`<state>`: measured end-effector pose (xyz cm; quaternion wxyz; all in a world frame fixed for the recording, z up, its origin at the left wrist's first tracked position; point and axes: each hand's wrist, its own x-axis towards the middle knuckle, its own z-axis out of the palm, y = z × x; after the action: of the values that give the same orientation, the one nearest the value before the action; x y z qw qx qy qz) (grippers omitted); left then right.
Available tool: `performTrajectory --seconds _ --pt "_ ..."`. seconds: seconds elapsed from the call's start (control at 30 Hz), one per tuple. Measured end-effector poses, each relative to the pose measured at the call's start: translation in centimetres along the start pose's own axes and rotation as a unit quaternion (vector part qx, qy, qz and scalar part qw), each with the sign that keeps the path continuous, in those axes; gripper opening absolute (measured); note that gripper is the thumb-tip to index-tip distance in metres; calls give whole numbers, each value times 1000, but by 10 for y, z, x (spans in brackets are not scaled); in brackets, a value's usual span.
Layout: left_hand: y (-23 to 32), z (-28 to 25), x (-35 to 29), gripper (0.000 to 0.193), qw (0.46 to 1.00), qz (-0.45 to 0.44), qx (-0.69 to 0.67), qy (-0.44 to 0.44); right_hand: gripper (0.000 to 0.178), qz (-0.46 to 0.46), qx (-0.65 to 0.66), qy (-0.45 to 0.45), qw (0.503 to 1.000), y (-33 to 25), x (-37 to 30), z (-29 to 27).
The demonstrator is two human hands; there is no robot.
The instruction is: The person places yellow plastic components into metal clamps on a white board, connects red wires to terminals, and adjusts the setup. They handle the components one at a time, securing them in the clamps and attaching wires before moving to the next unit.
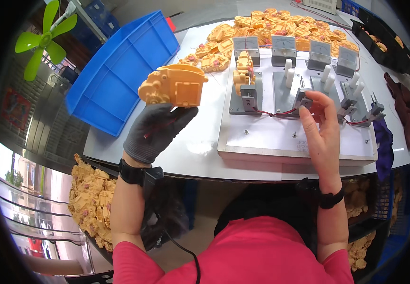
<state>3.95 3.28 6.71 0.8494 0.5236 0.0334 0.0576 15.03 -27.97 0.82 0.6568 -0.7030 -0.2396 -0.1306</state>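
My left hand [153,132], in a dark grey glove, grips an orange-yellow plastic housing [173,85] from below and holds it up over the table's left part. The housing has a square panel on its side and rounded lobes at one end. My bare right hand [322,137] has its thumb and fingers closed around a small grey fixture block [301,98] on the white test board [266,144]. Red and dark wires run to that block. Left of it, another orange-yellow housing [244,78] sits in a grey fixture. White pegs [290,78] stand upright behind my right fingertips.
Several analog meters [283,49] line the board's back edge. Behind them lies a heap of orange-yellow housings [271,26]. A blue bin [124,66] leans at the left, near a green fan [45,40]. Dark cloth [402,109] lies right. More housings [93,199] fill a container below left.
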Motion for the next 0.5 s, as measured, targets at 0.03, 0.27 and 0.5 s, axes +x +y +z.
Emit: performTrajectory --seconds 0.03,0.27,0.5 --pt "1 5 0 33 1000 11 1 1 29 5 2 -1 1000 2 -2 0" --pt "4 28 12 41 994 36 98 24 27 1 39 -20 999 7 -3 -6" --pt "11 60 23 47 991 14 126 32 19 -17 75 -35 996 7 -2 -10"
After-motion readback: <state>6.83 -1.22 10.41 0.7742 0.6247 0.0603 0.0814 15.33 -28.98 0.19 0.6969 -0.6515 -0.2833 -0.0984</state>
